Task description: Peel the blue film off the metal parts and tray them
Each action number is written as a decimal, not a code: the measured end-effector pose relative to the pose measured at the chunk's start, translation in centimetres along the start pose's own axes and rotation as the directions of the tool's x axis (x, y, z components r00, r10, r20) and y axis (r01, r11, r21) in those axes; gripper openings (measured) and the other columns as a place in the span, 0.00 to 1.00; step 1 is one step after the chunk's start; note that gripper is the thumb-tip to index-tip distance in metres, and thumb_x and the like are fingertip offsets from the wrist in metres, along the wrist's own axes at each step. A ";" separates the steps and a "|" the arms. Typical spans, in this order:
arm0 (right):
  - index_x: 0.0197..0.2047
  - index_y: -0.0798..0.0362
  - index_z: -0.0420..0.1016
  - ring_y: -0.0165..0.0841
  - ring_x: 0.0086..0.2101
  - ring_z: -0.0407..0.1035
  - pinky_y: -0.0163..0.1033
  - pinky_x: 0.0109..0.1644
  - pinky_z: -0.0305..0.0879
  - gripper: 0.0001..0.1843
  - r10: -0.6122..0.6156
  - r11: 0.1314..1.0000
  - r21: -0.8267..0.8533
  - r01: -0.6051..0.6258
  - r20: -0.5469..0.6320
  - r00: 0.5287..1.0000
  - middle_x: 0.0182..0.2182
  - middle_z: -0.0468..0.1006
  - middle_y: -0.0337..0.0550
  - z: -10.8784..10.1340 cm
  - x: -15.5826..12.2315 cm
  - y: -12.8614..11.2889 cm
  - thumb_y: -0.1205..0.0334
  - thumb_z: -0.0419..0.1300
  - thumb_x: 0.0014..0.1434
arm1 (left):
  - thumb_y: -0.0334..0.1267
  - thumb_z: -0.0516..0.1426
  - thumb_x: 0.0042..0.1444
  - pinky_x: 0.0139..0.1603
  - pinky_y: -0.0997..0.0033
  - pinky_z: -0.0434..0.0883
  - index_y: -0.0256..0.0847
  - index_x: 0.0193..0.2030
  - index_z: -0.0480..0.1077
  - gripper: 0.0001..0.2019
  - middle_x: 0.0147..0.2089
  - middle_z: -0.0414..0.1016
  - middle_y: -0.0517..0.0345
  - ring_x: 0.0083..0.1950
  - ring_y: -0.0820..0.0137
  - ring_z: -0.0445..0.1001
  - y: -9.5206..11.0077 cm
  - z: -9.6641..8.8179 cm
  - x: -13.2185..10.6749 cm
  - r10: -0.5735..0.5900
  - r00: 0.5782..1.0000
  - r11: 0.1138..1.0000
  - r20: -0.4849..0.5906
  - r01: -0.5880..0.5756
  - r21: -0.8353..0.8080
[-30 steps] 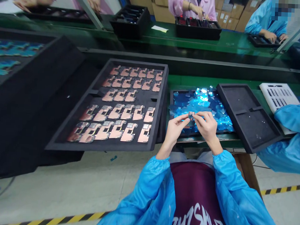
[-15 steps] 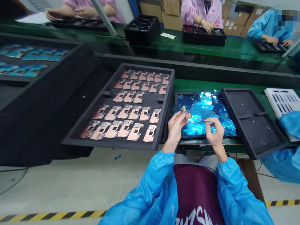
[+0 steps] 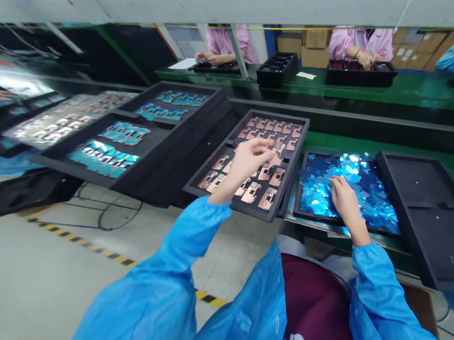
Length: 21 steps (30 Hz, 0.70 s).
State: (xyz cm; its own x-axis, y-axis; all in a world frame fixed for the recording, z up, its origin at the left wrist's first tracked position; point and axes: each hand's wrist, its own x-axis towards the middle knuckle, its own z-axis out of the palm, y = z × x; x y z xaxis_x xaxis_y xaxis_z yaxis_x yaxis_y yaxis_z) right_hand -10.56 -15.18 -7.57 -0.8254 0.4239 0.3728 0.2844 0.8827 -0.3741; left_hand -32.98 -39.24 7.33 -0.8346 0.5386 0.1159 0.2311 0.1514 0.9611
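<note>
My left hand reaches over the black tray of pinkish copper-coloured circuit boards. Its thumb and fingertips are closed on one circuit board, just above the others or touching the tray; which, I cannot tell. My palm covers part of the rows. Over a shallow tray of shiny blue film pieces is my right hand, its fingers drawn together close to the pile. Whatever may be in that pinch is too small to make out.
Left of the board tray stand black trays with blue-covered boards. A black two-compartment tray lies at the right. Across the green bench, people in pink work over black boxes. A metal rail crosses overhead.
My left hand has moved left with the circuit board, from above the blue film to over the board tray. My right hand stays over the film. The view has swung left.
</note>
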 end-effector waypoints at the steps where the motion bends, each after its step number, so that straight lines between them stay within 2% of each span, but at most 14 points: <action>1: 0.63 0.51 0.80 0.49 0.57 0.79 0.52 0.59 0.78 0.24 -0.021 1.000 0.010 0.021 -0.020 1.000 0.61 0.81 0.58 -0.1 0.0 -0.2 0.70 0.49 0.72 | 0.33 0.73 0.49 0.45 0.61 0.81 0.38 0.44 0.84 0.15 0.32 0.85 0.53 0.38 0.59 0.84 -1.1 -0.2 2.4 -0.040 0.999 0.997 0.009 0.039 0.069; 4: 0.63 0.51 0.80 0.50 0.60 0.78 0.58 0.65 0.76 0.23 -0.057 0.997 0.044 0.061 -0.084 0.995 0.61 0.82 0.58 -0.5 0.2 -0.4 0.68 0.50 0.73 | 0.30 0.71 0.45 0.38 0.62 0.77 0.38 0.36 0.81 0.09 0.29 0.83 0.53 0.29 0.62 0.79 -3.9 0.3 7.1 -0.175 0.984 0.960 0.036 0.162 0.230; 6: 0.63 0.52 0.80 0.51 0.60 0.78 0.61 0.67 0.75 0.23 -0.057 0.995 0.073 0.065 -0.106 0.993 0.60 0.83 0.58 -0.7 0.3 -0.4 0.67 0.49 0.74 | 0.30 0.69 0.46 0.38 0.63 0.76 0.39 0.33 0.80 0.06 0.29 0.83 0.53 0.30 0.61 0.79 -4.9 0.9 8.1 -0.162 0.985 0.937 0.058 0.136 0.321; 8: 0.63 0.52 0.80 0.51 0.59 0.78 0.61 0.67 0.75 0.22 -0.045 0.994 0.096 0.053 -0.082 0.996 0.59 0.83 0.59 -0.7 0.4 -0.3 0.65 0.49 0.75 | 0.30 0.68 0.47 0.43 0.62 0.76 0.41 0.32 0.80 0.05 0.31 0.83 0.53 0.37 0.59 0.82 -5.2 1.4 7.9 -0.045 0.997 0.901 0.068 0.012 0.434; 10: 0.63 0.54 0.79 0.52 0.59 0.78 0.60 0.66 0.75 0.23 -0.039 0.994 0.104 0.043 -0.033 0.999 0.59 0.83 0.60 -0.5 0.4 -0.2 0.63 0.48 0.76 | 0.31 0.68 0.49 0.49 0.61 0.76 0.41 0.32 0.80 0.03 0.34 0.83 0.52 0.42 0.57 0.82 -4.6 1.4 6.8 0.072 0.994 0.817 0.084 -0.108 0.566; 13: 0.61 0.55 0.80 0.53 0.62 0.76 0.60 0.67 0.75 0.23 -0.060 0.993 0.105 0.062 -0.017 0.998 0.63 0.79 0.64 -0.1 0.2 0.3 0.58 0.47 0.77 | 0.33 0.67 0.57 0.53 0.60 0.75 0.40 0.41 0.84 0.06 0.42 0.85 0.49 0.46 0.56 0.82 -2.3 -0.4 4.2 0.170 0.974 0.705 0.153 -0.229 0.671; 15: 0.59 0.55 0.81 0.54 0.62 0.76 0.61 0.67 0.74 0.23 -0.089 0.990 0.109 0.093 -0.041 0.995 0.63 0.79 0.64 0.3 0.2 0.8 0.55 0.48 0.77 | 0.36 0.64 0.64 0.56 0.60 0.75 0.41 0.50 0.84 0.10 0.49 0.86 0.49 0.49 0.57 0.82 -0.2 -3.3 2.3 0.259 0.953 0.661 0.158 -0.294 0.690; 17: 0.58 0.53 0.81 0.55 0.61 0.77 0.67 0.70 0.69 0.23 -0.111 0.990 0.082 0.117 -0.073 0.991 0.60 0.82 0.61 0.7 0.5 1.4 0.54 0.48 0.77 | 0.38 0.61 0.68 0.61 0.59 0.74 0.44 0.52 0.84 0.11 0.52 0.86 0.50 0.53 0.58 0.82 1.8 -8.1 0.5 0.338 0.940 0.621 0.053 -0.265 0.738; 19: 0.58 0.51 0.81 0.58 0.63 0.75 0.75 0.74 0.60 0.23 -0.133 0.989 0.051 0.138 -0.100 0.986 0.57 0.84 0.58 1.0 0.8 1.7 0.52 0.47 0.78 | 0.39 0.61 0.69 0.65 0.57 0.72 0.44 0.47 0.85 0.09 0.50 0.86 0.50 0.55 0.57 0.81 3.2 -14.1 -0.9 0.360 0.920 0.608 -0.153 -0.107 0.787; 21: 0.57 0.52 0.80 0.61 0.68 0.70 0.77 0.75 0.57 0.24 -0.167 0.982 0.068 0.175 -0.107 0.980 0.58 0.84 0.59 1.1 1.2 1.8 0.50 0.47 0.79 | 0.37 0.66 0.64 0.68 0.53 0.71 0.41 0.39 0.84 0.04 0.38 0.84 0.52 0.51 0.55 0.80 3.6 -20.3 -1.9 0.311 0.886 0.640 -0.343 0.072 0.765</action>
State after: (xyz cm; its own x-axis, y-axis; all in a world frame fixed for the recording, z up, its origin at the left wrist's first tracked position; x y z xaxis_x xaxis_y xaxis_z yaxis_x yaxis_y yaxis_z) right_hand -11.57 -13.34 -8.69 -0.8043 0.2899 0.5187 0.1020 0.9273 -0.3601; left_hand -40.75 -56.53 15.64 -0.8393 0.2398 0.4879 0.4705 0.7700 0.4310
